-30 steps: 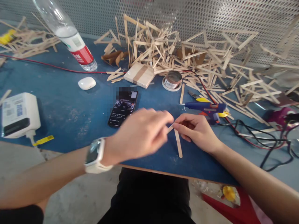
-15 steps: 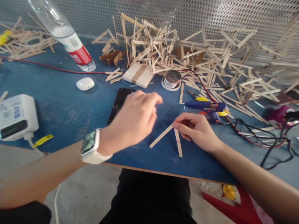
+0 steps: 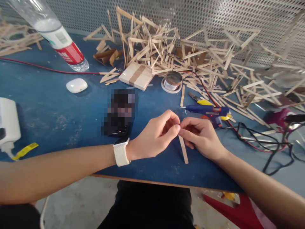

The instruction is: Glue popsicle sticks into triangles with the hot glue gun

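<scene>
Blue tabletop (image 3: 57,114), scuffed and pale-specked, backed by a perforated metal panel (image 3: 90,14). Close together near the front edge: fingertips of left hand (image 3: 154,136) and right hand (image 3: 203,139). Right thumb and forefinger pinched on the top end of a flat wooden stick (image 3: 183,151); top end covered by the fingertips, lower end in plain view, slanting toward the near edge. Left thumb and forefinger drawn together at the same spot; cannot tell if gripping anything, contact point too screened. Remaining fingers curled, partly out of sight.

On left wrist, pale watch band (image 3: 121,154), dial turned away. Just beyond right hand, blue glue gun (image 3: 207,110), partly overlapping a yellow-handled tool (image 3: 204,102). Beyond left wrist, phone (image 3: 119,131), mostly lost in pixel blocks.

Farther out: banded bundle of sticks (image 3: 128,74), round tin (image 3: 171,85), rounded white case (image 3: 76,86). At the back, tangled heap of sticks (image 3: 149,41), single pieces hard to separate. Leaning into view, bottle (image 3: 69,54), cut off above. At far left, white device (image 3: 10,119), cropped by the edge.
</scene>
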`<state>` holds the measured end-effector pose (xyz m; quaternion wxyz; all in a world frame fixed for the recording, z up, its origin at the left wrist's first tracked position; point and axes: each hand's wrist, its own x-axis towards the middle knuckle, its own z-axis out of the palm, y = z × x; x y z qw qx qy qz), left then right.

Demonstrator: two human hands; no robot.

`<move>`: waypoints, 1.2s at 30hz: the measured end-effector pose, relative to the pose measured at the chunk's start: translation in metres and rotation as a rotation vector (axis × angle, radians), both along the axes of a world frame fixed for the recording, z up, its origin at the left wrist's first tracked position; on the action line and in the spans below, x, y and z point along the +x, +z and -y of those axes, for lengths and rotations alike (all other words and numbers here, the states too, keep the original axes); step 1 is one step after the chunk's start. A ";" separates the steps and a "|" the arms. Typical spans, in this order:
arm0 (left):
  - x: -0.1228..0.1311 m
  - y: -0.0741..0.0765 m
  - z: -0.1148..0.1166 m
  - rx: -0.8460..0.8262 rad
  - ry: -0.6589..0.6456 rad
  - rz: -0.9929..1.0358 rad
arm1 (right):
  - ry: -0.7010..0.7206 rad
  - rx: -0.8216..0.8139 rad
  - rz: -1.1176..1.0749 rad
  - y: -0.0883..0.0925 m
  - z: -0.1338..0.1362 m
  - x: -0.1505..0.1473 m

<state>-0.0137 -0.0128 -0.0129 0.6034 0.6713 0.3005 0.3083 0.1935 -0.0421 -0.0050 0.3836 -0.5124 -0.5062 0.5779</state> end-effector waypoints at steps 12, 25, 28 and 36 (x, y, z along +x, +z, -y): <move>0.002 0.003 -0.007 0.006 0.008 -0.074 | 0.006 0.021 -0.045 0.002 0.000 0.004; 0.003 0.003 -0.014 -0.015 -0.037 -0.027 | 0.049 -0.003 -0.007 0.000 -0.001 0.011; 0.003 0.002 -0.012 -0.020 -0.046 -0.027 | 0.037 0.001 0.004 0.000 0.000 0.010; 0.002 0.001 -0.011 -0.034 -0.041 -0.012 | 0.024 0.016 0.064 -0.003 0.001 0.009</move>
